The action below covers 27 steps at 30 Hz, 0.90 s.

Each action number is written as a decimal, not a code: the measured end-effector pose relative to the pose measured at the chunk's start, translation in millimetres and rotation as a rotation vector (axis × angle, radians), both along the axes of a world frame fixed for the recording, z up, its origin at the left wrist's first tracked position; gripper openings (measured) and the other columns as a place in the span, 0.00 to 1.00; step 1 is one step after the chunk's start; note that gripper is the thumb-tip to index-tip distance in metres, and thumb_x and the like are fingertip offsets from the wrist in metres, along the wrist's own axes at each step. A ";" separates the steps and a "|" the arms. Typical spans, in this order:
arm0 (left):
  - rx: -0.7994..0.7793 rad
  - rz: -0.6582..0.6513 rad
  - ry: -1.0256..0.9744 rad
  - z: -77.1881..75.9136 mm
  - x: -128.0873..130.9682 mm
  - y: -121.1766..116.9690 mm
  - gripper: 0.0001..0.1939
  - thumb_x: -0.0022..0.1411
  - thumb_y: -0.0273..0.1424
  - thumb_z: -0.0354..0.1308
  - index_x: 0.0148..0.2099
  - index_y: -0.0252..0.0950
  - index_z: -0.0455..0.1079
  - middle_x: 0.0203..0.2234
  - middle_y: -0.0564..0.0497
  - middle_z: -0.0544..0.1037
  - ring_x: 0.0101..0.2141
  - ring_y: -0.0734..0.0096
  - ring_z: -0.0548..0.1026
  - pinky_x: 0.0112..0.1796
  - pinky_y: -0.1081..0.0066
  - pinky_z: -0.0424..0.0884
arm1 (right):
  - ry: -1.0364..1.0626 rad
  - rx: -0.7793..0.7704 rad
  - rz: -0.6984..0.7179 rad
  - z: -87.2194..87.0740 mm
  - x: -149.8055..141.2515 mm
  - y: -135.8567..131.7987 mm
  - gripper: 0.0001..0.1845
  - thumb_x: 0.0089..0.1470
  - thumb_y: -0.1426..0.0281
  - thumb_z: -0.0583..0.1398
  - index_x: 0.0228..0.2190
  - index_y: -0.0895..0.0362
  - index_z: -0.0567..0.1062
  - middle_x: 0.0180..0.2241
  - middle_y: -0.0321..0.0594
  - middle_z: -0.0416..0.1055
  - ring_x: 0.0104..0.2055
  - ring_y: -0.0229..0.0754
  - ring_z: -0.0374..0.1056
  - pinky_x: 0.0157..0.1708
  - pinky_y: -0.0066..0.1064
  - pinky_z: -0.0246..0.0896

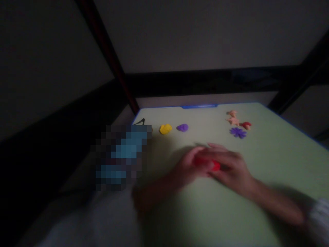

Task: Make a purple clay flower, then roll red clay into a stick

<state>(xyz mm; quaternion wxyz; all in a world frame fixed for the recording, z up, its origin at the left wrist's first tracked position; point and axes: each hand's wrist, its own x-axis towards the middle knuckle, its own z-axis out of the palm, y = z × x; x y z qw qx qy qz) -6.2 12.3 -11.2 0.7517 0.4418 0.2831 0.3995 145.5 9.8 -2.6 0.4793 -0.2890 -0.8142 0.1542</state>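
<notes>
Over the middle of the table, my left hand (187, 166) and my right hand (238, 168) are closed together around a lump of red modelling clay (216, 166). Fingers of both hands cover most of the clay, so its full shape is hidden. Motion blur softens the fingers. Beyond my hands lie a yellow clay lump (166, 129) and a smaller purple clay lump (182, 127). Farther right sit a purple flower-like shape (238, 132), a red piece (246, 125) and a star-like peach piece (233, 121), with another peach piece (232, 113) behind it.
The pale green table (277, 151) has a blue edge, with a blue strip (199, 106) at its far side. A pixelated blue patch (128, 147) hides what is at the left edge. A thin dark object (142, 121) pokes out behind it. The room is dim.
</notes>
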 end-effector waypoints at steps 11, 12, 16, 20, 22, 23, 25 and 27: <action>0.266 0.082 0.120 4.6 7.3 -6.5 0.20 0.47 0.19 0.58 0.44 0.34 0.62 0.39 0.50 0.74 0.45 0.64 0.73 0.47 0.68 0.70 | -0.140 0.046 0.046 -8.1 -2.6 -1.9 0.24 0.51 0.75 0.58 0.51 0.55 0.66 0.43 0.45 0.73 0.45 0.47 0.66 0.42 0.40 0.63; 0.267 0.076 0.123 4.3 7.0 -6.3 0.20 0.47 0.19 0.57 0.44 0.35 0.62 0.39 0.51 0.74 0.45 0.64 0.73 0.46 0.68 0.71 | -0.142 0.033 0.052 -8.6 -2.9 -1.7 0.25 0.50 0.76 0.58 0.51 0.55 0.65 0.43 0.45 0.72 0.45 0.47 0.66 0.41 0.40 0.63; 0.202 0.057 0.228 0.2 5.6 -4.1 0.20 0.47 0.20 0.58 0.44 0.35 0.61 0.33 0.51 0.76 0.38 0.63 0.76 0.39 0.67 0.74 | -0.085 -0.033 0.043 -8.0 -4.7 -2.3 0.29 0.46 0.78 0.61 0.51 0.54 0.64 0.43 0.44 0.69 0.45 0.45 0.65 0.42 0.37 0.63; 0.165 0.075 0.218 -2.4 4.6 -3.9 0.19 0.48 0.20 0.58 0.44 0.34 0.62 0.30 0.51 0.76 0.35 0.66 0.77 0.34 0.71 0.73 | -0.014 -0.079 0.018 -6.3 -7.3 -4.3 0.31 0.44 0.79 0.62 0.51 0.54 0.66 0.43 0.43 0.67 0.45 0.43 0.64 0.41 0.33 0.63; 0.171 0.090 0.176 -1.2 4.4 -4.4 0.18 0.50 0.21 0.58 0.44 0.34 0.62 0.29 0.52 0.75 0.34 0.68 0.77 0.32 0.73 0.72 | 0.018 -0.102 0.006 -5.9 -7.9 -3.9 0.30 0.43 0.78 0.63 0.50 0.53 0.67 0.43 0.43 0.66 0.44 0.42 0.64 0.41 0.33 0.63; 0.169 0.102 0.166 -0.2 4.3 -4.4 0.18 0.50 0.21 0.58 0.45 0.34 0.62 0.29 0.52 0.75 0.33 0.69 0.77 0.31 0.73 0.72 | 0.034 -0.116 0.006 -5.8 -7.8 -3.2 0.30 0.42 0.78 0.64 0.49 0.53 0.67 0.43 0.42 0.66 0.44 0.42 0.64 0.41 0.33 0.63; 0.155 0.125 0.158 1.9 4.2 -4.0 0.20 0.50 0.23 0.59 0.47 0.34 0.61 0.29 0.52 0.75 0.30 0.71 0.76 0.29 0.74 0.71 | 0.056 -0.142 0.039 -5.3 -6.9 -1.1 0.30 0.42 0.78 0.65 0.49 0.52 0.68 0.43 0.42 0.67 0.45 0.42 0.65 0.42 0.34 0.63; 0.131 0.138 0.144 3.5 3.9 -2.9 0.23 0.50 0.24 0.60 0.49 0.34 0.59 0.28 0.53 0.75 0.26 0.73 0.76 0.28 0.73 0.72 | 0.073 -0.163 0.103 -4.0 -5.4 0.6 0.30 0.41 0.75 0.67 0.48 0.51 0.69 0.44 0.42 0.68 0.47 0.43 0.64 0.44 0.35 0.62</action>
